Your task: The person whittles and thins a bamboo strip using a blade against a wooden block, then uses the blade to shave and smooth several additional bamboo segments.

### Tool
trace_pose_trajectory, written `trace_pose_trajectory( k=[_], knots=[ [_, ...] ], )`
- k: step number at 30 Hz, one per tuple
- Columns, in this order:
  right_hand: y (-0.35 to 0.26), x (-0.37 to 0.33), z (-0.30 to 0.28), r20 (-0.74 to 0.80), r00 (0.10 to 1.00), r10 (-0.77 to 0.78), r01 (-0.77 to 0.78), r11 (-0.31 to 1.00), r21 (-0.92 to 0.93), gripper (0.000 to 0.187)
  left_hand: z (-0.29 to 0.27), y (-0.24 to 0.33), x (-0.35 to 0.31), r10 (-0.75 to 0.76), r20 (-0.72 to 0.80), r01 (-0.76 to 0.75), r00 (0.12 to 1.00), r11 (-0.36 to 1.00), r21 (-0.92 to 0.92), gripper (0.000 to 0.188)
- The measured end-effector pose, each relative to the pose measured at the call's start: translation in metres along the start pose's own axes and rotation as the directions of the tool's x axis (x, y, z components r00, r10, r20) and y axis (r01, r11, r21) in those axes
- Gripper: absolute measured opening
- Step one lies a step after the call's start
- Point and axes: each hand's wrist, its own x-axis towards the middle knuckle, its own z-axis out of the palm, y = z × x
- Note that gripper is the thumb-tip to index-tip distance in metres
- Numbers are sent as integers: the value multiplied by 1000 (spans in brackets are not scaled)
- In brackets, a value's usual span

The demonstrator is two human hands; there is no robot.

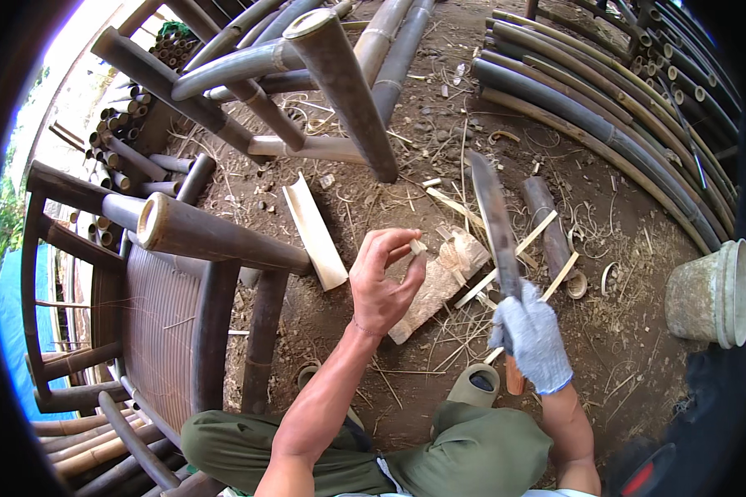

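Observation:
My bare left hand (385, 277) pinches a small pale piece of bamboo (419, 247) between thumb and fingertips. In a grey knitted work glove, my right hand (535, 335) is closed around the wooden handle of a machete (496, 219). Its long blade, dark and worn, points away from me, up and slightly left. Below and between the hands lies a rough wooden chopping block (427, 308) with a hacked top. The bamboo piece is held above the block's left part, apart from the blade. Thin split strips (539, 234) lie around and behind the machete.
A bamboo chair (162, 323) stands close on my left, another bamboo frame (340, 91) ahead. A split bamboo half (315, 234) and a short bamboo length (545, 217) lie on the littered dirt. Long poles (588, 108) are stacked far right, near a dirty white bucket (704, 294).

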Motion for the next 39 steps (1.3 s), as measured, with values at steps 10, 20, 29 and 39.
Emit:
trace_pose_trajectory(
  k=[10, 20, 29, 39],
  knots=[
    [-28, -1, 23, 235, 898, -372, 437, 702, -563, 23, 9, 9, -17, 47, 79, -46, 996, 999, -15, 39],
    [-28, -2, 26, 252, 912, -325, 411, 713, -568, 23, 9, 8, -22, 33, 127, -38, 991, 999, 35, 38],
    [-21, -2, 23, 270, 875, -401, 482, 684, -547, 24, 19, 13, -20, 70, 6, -70, 998, 997, 15, 34],
    [-25, 0, 22, 360, 830, -426, 540, 449, -712, 20, 23, 13, -16, 71, 17, -71, 997, 996, 45, 35]
  ],
)
